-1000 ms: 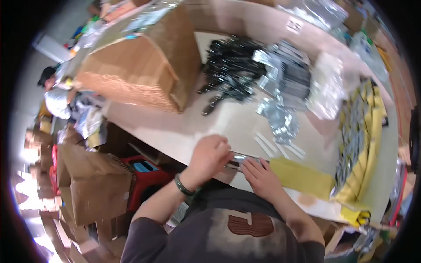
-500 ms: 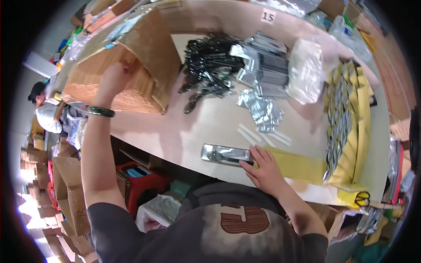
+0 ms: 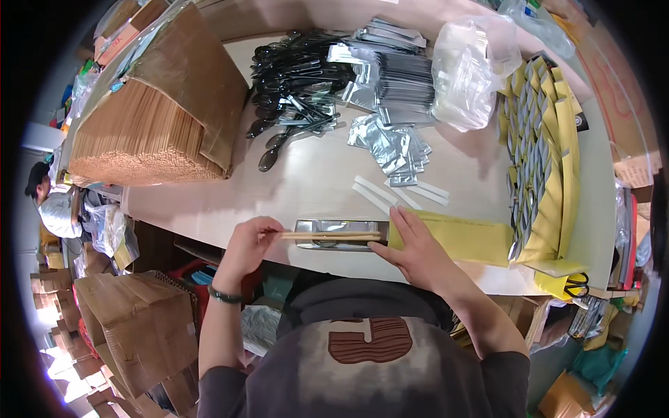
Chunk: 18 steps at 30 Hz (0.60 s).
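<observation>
My left hand is closed on the left end of a pair of wooden chopsticks. The chopsticks lie level over a silver packet with a dark spoon on it, close to the table's front edge. The packet's right end meets the left end of a flat yellow paper sleeve; whether it is inside is hidden. My right hand rests on that end of the sleeve, fingers stretched out, thumb apart at the lower edge.
A cardboard box packed with wooden chopsticks stands at left. Behind are black plastic spoons, silver packets, white strips and a clear plastic bag. Yellow sleeves are stacked right; scissors lie near the corner.
My left hand has come out of the cardboard box, moving right and nearer, and now carries chopsticks over the silver packet. My right hand stays at the yellow sleeve's end.
</observation>
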Tool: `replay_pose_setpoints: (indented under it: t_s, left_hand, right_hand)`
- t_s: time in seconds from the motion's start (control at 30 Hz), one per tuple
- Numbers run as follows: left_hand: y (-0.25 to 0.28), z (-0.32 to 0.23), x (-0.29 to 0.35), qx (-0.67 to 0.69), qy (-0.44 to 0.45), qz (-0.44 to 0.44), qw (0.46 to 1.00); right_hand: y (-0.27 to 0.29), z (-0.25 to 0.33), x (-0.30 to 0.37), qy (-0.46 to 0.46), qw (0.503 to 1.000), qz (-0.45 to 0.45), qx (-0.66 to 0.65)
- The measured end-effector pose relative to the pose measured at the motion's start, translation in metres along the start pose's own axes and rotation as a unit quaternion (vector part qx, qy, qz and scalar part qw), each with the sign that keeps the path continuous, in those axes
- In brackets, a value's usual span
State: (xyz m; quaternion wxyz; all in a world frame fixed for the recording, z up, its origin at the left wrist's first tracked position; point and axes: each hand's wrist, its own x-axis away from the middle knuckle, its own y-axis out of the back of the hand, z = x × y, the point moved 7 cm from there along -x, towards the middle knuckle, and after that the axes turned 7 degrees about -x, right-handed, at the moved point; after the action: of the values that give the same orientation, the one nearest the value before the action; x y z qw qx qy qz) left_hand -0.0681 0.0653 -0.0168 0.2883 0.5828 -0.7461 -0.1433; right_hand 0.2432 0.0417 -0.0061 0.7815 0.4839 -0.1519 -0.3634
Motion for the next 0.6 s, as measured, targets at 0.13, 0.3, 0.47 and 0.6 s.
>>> replay_pose_setpoints:
  t_s: [0.13, 0.3, 0.47, 0.6]
  left_hand:
    - [-0.029, -0.013, -0.025, 0.006, 0.050, 0.034, 0.998]
    - [-0.059, -0.075, -0.033, -0.248, -0.104, -0.188, 0.945]
    - [-0.115, -0.089, -0.034, -0.121, -0.175, -0.044, 0.976]
    - [-0.100, -0.122, -0.006, -0.134, -0.232, -0.009, 0.963]
  right_hand:
    - [-0.016, 0.004, -0.005, 0.025, 0.997, -0.063, -0.030]
    - [-0.009, 0.019, -0.022, -0.049, 0.996, -0.070, -0.036]
    - [-0.011, 0.015, -0.019, -0.049, 0.995, -0.081, -0.022]
    - [0.007, 0.014, -0.015, -0.063, 0.995, -0.080, -0.015]
